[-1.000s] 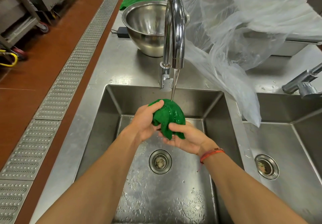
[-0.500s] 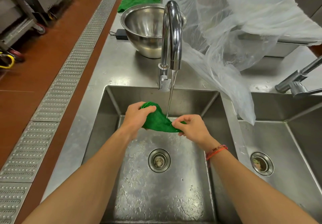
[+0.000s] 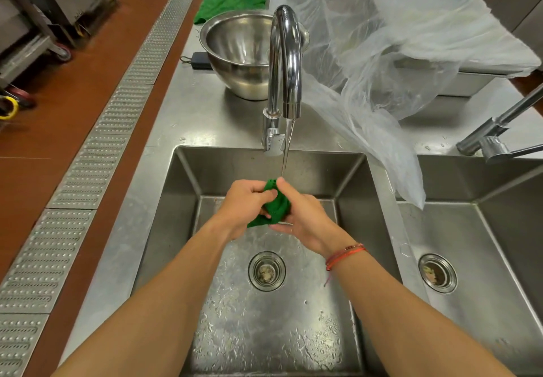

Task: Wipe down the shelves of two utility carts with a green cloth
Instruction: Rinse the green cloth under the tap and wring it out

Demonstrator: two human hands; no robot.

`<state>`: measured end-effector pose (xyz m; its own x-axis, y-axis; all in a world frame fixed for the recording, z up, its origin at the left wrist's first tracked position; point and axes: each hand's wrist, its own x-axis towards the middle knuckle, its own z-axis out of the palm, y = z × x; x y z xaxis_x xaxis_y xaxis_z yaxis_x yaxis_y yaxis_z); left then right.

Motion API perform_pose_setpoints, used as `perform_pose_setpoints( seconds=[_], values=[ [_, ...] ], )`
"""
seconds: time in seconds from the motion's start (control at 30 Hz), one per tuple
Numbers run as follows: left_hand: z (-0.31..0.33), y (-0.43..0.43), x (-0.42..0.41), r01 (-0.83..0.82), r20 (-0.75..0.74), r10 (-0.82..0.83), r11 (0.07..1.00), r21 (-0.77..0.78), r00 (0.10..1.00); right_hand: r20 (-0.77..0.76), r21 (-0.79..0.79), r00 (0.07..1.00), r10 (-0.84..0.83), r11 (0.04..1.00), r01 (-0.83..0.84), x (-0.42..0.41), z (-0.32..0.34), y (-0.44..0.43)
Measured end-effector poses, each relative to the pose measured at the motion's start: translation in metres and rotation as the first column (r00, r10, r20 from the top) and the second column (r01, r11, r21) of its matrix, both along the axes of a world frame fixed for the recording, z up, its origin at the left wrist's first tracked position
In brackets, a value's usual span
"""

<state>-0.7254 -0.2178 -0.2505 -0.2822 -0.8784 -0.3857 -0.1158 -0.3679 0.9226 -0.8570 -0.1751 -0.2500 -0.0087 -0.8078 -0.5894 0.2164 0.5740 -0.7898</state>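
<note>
A wet green cloth (image 3: 276,207) is bunched up between both hands over the left steel sink (image 3: 182,200). My left hand (image 3: 245,205) grips its left side with curled fingers. My right hand (image 3: 302,215) cups and squeezes it from the right and below. A thin stream of water falls from the chrome tap (image 3: 286,62) onto the top of the cloth. Most of the cloth is hidden inside the hands.
A steel bowl (image 3: 238,50) stands behind the tap, with a second green cloth (image 3: 229,5) and a small black device (image 3: 199,60) beyond it. Clear plastic sheeting (image 3: 390,50) drapes over a tray and the sink divider. A second sink (image 3: 484,230) lies right. Wheeled equipment (image 3: 44,9) stands far left.
The hands spread the cloth apart under the water half a second ago; now they have come together again and scrunch it into a tight ball.
</note>
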Motion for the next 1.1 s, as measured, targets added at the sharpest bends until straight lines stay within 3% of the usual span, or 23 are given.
perform_pose_setpoints(
  seconds=[0.1, 0.2, 0.3, 0.37, 0.43, 0.5, 0.6, 0.73, 0.83, 0.9, 0.97, 1.1],
  values=[
    [0.005, -0.002, 0.002, -0.043, -0.016, 0.042, 0.999, -0.031, 0.999, 0.074, 0.052, 0.989, -0.129, 0.991, 0.125, 0.001, -0.004, -0.004],
    [0.015, -0.007, 0.005, -0.097, -0.038, 0.095, 0.994, -0.056, 0.995, 0.054, 0.136, 0.99, -0.128, 0.983, 0.12, -0.007, -0.012, -0.004],
    [0.023, -0.011, 0.005, -0.133, -0.12, 0.132, 0.991, -0.001, 0.984, -0.237, 0.157, 0.97, -0.052, 0.983, 0.091, -0.014, -0.02, -0.001],
    [0.025, -0.012, 0.004, -0.123, -0.158, 0.122, 0.992, 0.005, 0.98, -0.461, 0.067, 0.887, -0.026, 0.996, 0.064, -0.02, -0.021, -0.002],
    [0.028, -0.014, 0.004, -0.099, -0.215, 0.1, 0.995, 0.015, 0.972, -0.543, -0.042, 0.84, 0.008, 0.998, -0.036, -0.025, -0.017, -0.006],
    [0.031, -0.014, 0.006, -0.07, -0.273, 0.081, 0.996, 0.05, 0.959, -0.455, -0.125, 0.889, 0.05, 0.985, -0.119, -0.028, -0.011, -0.012],
    [0.035, -0.013, 0.009, -0.002, -0.328, 0.03, 0.997, 0.083, 0.944, -0.307, -0.099, 0.924, 0.228, 0.958, -0.269, -0.031, -0.008, -0.019],
    [0.034, -0.01, 0.013, 0.073, -0.361, -0.024, 0.99, 0.122, 0.932, 0.038, -0.028, 0.886, 0.462, 0.887, -0.462, -0.033, -0.009, -0.014],
    [0.029, -0.01, 0.012, 0.022, -0.317, 0.02, 0.992, 0.128, 0.948, 0.184, -0.062, 0.918, 0.351, 0.936, -0.346, -0.028, -0.014, -0.006],
    [0.022, -0.012, 0.01, -0.104, -0.174, 0.112, 0.993, 0.052, 0.978, 0.258, -0.077, 0.948, 0.188, 0.982, -0.174, -0.022, -0.014, -0.006],
    [0.013, -0.016, 0.008, -0.214, -0.014, 0.214, 0.974, -0.072, 0.977, 0.187, -0.11, 0.979, 0.084, 0.992, -0.064, -0.017, -0.016, -0.011],
    [0.001, -0.019, 0.007, -0.287, 0.121, 0.316, 0.935, -0.208, 0.941, -0.164, -0.18, 0.986, -0.01, 0.984, -0.02, -0.012, -0.015, -0.023]
  ],
)
